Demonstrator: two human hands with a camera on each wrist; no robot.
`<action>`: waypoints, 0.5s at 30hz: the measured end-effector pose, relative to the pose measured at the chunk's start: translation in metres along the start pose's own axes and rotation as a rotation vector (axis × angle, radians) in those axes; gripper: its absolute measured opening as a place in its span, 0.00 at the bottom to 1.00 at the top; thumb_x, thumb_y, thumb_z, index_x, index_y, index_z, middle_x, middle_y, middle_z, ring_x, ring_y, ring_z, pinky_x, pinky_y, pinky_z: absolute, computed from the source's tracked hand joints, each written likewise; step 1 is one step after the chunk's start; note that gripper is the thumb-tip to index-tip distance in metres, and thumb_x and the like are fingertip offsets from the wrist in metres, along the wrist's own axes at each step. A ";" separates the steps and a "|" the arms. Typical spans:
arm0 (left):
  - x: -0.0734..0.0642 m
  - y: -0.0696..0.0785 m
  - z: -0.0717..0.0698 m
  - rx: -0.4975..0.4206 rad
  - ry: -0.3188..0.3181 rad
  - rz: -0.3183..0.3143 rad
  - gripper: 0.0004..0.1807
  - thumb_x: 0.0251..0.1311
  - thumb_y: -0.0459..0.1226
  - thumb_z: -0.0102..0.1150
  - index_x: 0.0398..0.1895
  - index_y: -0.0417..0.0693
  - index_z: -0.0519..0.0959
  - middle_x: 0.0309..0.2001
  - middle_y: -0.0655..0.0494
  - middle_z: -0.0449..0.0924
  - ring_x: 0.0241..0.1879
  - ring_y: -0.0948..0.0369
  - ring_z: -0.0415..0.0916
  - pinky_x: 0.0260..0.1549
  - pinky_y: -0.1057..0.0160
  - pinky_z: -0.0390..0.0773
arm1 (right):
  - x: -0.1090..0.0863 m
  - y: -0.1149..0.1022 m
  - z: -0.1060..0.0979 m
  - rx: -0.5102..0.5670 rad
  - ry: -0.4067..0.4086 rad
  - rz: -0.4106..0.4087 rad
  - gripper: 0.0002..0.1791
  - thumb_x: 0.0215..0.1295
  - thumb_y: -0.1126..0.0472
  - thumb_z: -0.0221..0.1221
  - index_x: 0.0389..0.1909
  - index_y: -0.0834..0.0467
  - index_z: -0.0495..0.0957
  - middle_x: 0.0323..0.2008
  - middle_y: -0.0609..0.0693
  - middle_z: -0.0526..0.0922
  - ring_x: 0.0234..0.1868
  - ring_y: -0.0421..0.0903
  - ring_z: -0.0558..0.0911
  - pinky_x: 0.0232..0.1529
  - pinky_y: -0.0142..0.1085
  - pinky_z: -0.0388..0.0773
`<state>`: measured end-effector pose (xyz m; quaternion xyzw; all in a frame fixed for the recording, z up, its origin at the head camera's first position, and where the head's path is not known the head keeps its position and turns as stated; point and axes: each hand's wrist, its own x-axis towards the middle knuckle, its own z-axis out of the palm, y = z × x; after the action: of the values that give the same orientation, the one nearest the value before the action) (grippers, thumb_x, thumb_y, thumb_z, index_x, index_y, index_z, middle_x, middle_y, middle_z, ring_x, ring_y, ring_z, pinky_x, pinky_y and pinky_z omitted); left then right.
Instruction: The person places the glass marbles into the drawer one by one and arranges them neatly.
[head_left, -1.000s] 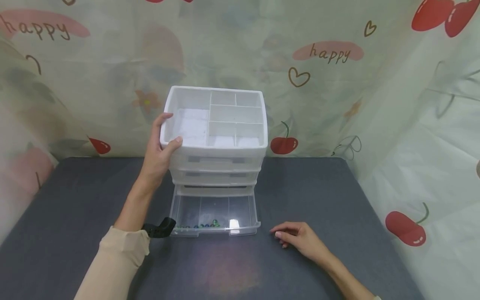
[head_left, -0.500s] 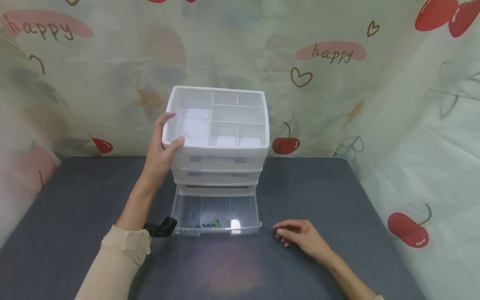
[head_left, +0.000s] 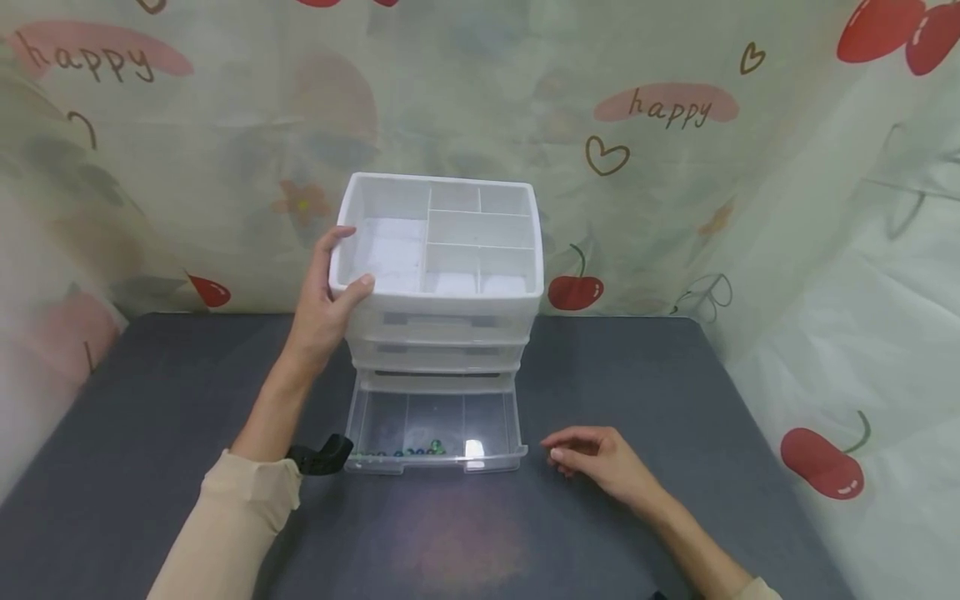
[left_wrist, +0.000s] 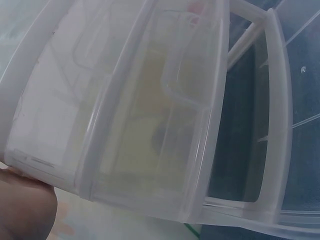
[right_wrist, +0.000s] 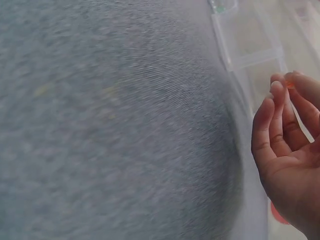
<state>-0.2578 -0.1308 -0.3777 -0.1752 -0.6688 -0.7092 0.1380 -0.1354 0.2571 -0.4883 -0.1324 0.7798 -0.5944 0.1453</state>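
Observation:
A white plastic drawer unit (head_left: 457, 297) with a divided top tray stands at the back of the table. My left hand (head_left: 318, 312) grips its left rim, thumb over the front edge. The bottom clear drawer (head_left: 491, 412) is pulled out, and several green and blue marbles (head_left: 437, 447) lie along its front. Just right of that drawer, my right hand (head_left: 603, 462) is raised with thumb and fingertips together. In the right wrist view, a small orange marble (right_wrist: 290, 84) shows between the thumb and fingertips, mostly hidden. The two upper drawers (left_wrist: 135, 115) are pushed in.
The dark grey tabletop (head_left: 637, 375) extends on both sides of the drawer unit. A patterned curtain (head_left: 660, 217) hangs behind and beside the table. A black wrist mount (head_left: 322, 457) on the left arm sits close to the pulled-out drawer's left front corner.
My right hand has moved slightly forward and left, closer to the pulled-out drawer. The left hand keeps its grip on the drawer unit. The head view has shifted a little.

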 end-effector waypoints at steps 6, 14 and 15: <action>0.000 -0.001 -0.001 -0.003 -0.004 -0.004 0.32 0.66 0.28 0.56 0.72 0.51 0.60 0.64 0.41 0.59 0.52 0.53 0.63 0.46 0.61 0.68 | 0.006 -0.010 0.001 -0.015 -0.013 0.026 0.17 0.66 0.60 0.64 0.49 0.70 0.81 0.37 0.57 0.86 0.32 0.44 0.82 0.36 0.39 0.81; 0.000 -0.001 -0.001 -0.005 -0.016 -0.005 0.32 0.66 0.29 0.56 0.72 0.52 0.60 0.65 0.41 0.58 0.53 0.53 0.63 0.47 0.61 0.67 | 0.012 -0.024 0.004 -0.045 -0.014 0.054 0.17 0.66 0.57 0.65 0.50 0.64 0.83 0.38 0.56 0.86 0.35 0.50 0.83 0.39 0.43 0.81; 0.000 -0.001 -0.001 -0.005 -0.015 -0.004 0.32 0.66 0.29 0.56 0.72 0.52 0.60 0.65 0.41 0.58 0.53 0.53 0.63 0.46 0.60 0.67 | 0.012 -0.025 0.005 -0.044 -0.014 0.054 0.17 0.66 0.57 0.65 0.50 0.64 0.83 0.38 0.56 0.86 0.35 0.51 0.83 0.39 0.43 0.81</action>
<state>-0.2587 -0.1322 -0.3783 -0.1797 -0.6683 -0.7099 0.1311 -0.1441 0.2419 -0.4657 -0.1184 0.7950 -0.5720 0.1638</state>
